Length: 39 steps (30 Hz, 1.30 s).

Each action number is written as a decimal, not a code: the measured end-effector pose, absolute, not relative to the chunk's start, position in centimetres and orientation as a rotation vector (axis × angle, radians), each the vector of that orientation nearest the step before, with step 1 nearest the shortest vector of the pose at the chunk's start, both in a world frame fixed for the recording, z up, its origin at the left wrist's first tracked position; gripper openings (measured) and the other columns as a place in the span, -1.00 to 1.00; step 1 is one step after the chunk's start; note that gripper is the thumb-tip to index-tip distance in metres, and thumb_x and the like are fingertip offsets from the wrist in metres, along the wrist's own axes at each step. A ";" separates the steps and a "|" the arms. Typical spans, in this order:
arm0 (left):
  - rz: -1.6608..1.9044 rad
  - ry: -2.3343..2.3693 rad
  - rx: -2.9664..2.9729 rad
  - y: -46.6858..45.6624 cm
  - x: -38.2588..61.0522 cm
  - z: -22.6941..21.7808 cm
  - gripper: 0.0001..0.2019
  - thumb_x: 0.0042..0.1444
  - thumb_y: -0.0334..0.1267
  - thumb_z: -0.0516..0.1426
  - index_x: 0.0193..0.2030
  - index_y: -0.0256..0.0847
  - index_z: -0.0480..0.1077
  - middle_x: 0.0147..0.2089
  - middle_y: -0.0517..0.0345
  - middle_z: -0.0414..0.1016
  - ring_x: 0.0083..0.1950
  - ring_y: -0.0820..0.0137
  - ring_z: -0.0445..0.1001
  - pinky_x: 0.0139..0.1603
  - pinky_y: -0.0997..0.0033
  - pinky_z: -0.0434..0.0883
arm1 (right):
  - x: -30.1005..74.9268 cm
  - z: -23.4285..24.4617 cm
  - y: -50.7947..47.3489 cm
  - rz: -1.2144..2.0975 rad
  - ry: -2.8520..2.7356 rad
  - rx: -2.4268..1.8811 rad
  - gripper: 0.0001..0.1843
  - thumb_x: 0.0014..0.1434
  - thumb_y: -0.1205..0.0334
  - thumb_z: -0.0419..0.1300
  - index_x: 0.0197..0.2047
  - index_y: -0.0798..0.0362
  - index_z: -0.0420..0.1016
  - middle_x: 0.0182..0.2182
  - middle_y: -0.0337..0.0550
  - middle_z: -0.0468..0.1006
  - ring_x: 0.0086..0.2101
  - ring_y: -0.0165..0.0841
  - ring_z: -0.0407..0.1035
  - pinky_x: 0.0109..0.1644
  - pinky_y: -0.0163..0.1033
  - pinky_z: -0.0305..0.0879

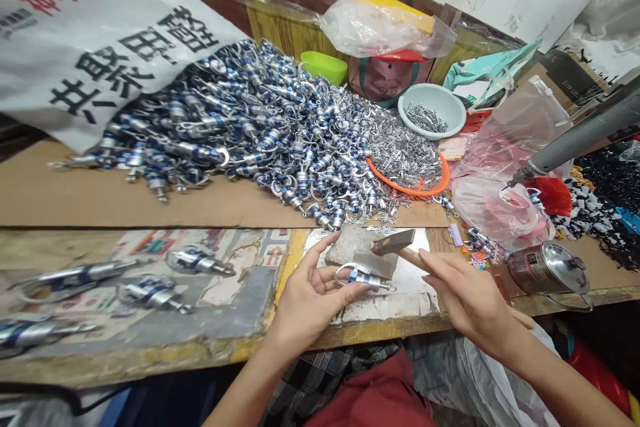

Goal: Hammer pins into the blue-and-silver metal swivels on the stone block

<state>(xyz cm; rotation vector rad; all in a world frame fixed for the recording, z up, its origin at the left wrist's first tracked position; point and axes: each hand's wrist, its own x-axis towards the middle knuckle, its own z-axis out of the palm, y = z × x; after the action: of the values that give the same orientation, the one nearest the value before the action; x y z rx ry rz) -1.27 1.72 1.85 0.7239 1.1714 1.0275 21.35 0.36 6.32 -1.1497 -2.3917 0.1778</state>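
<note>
My left hand [307, 297] pinches a small blue-and-silver metal piece [369, 279] with a curved wire loop and a thin eyelet end. It lies level at the front edge of a grey metal block [353, 248]; whether the two touch I cannot tell. My right hand [470, 300] is wrapped round the wooden handle of a hammer [397, 241], whose head is above the block's right part. White paper [420, 280] is spread under the block. Several similar metal pieces [155, 292] lie on the bench to the left.
Behind the block rises a big heap of blue-and-silver pieces [280, 127], partly under a white sack [125, 33]. An orange tray [443, 180] of small metal links and a pale bowl [455, 120] of pins stand further right. Nearby are a lidded metal mug [540, 273] and a grey tool [575, 137].
</note>
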 end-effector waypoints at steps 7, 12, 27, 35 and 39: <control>1.047 1.204 0.745 1.6 -1.2 1.8 -0.06 -0.34 -0.30 0.36 0.23 -0.24 0.05 -0.49 0.27 0.46 -0.46 0.47 0.49 -0.41 0.52 0.44 | 19.8 6.3 0.1 0.121 -2.541 -1.135 -0.33 0.13 0.56 -0.12 0.29 -0.02 0.00 -0.14 -0.03 0.48 -0.21 -0.33 0.41 -0.23 -0.28 0.40; 1.048 1.215 0.759 1.8 -1.2 1.4 -0.01 -0.39 -0.28 0.38 0.24 -0.22 0.04 -0.50 0.28 0.48 -0.45 0.43 0.51 -0.40 0.50 0.45 | 20.1 5.6 0.1 0.256 -2.490 -1.186 -0.40 0.17 0.50 -0.09 0.26 -0.06 0.09 -0.18 -0.08 0.50 -0.26 -0.37 0.43 -0.22 -0.30 0.41; 0.976 1.178 0.726 -0.2 -1.6 2.3 -0.85 -0.22 -0.26 0.29 -0.44 -0.23 0.55 -0.40 0.10 0.61 -0.48 0.42 0.52 -0.40 0.48 0.47 | 22.6 2.1 8.4 -0.027 -2.369 -1.912 -0.68 0.25 0.34 -0.06 -0.07 0.05 0.47 -0.09 -0.07 0.49 -0.11 -0.32 0.37 -0.07 -0.27 0.28; 1.216 1.173 1.026 -0.9 -2.7 2.2 -0.94 -0.17 -0.39 0.24 -0.54 -0.16 0.55 -0.34 0.11 0.60 -0.27 0.39 0.54 -0.27 0.56 0.46 | 19.0 2.1 13.3 -0.047 -2.470 -1.837 -0.73 0.08 0.54 -0.01 -0.32 0.13 0.49 -0.30 0.04 0.48 -0.30 -0.22 0.39 -0.28 -0.24 0.23; 1.225 1.224 1.068 -1.2 -2.5 1.9 -0.88 -0.20 -0.41 0.26 -0.48 -0.12 0.58 -0.42 0.14 0.62 -0.34 0.39 0.56 -0.28 0.56 0.48 | 20.9 1.4 13.7 0.001 -2.395 -1.747 -0.70 0.08 0.52 0.00 -0.25 0.11 0.50 -0.28 -0.02 0.50 -0.28 -0.22 0.40 -0.24 -0.20 0.29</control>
<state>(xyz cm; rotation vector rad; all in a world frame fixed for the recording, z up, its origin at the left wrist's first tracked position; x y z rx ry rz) -2.50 -1.20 1.94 1.0675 1.2237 1.2246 20.88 13.68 1.37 -1.7468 -2.3955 0.0012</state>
